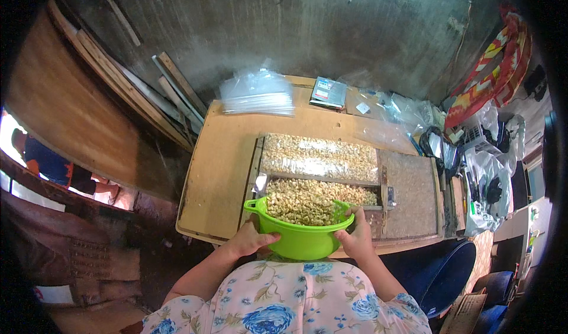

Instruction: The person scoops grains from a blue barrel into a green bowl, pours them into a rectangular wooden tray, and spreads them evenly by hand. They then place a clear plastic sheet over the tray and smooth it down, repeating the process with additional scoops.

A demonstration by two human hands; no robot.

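Note:
Both of my hands grip a green plastic bowl (301,241) near the front edge of the table. My left hand (250,240) holds its left side below a loop handle, and my right hand (358,236) clasps its right side. Pale chopped pieces, perhaps nuts or puffed grain, lie in the bowl (297,207). Behind it, a wooden frame (384,178) holds similar pieces in its front section, partly hidden by the bowl. Two long clear-wrapped packs of these pieces (319,156) lie side by side in the rear section, shiny on top.
Clear plastic bags (257,96) are stacked at the table's back left, with a notebook (328,92) to their right. A flat board (410,194) lies right of the frame. Further right are more plastic bags (488,192). Wooden planks (177,94) lean at the left. Another person (49,158) is at the far left.

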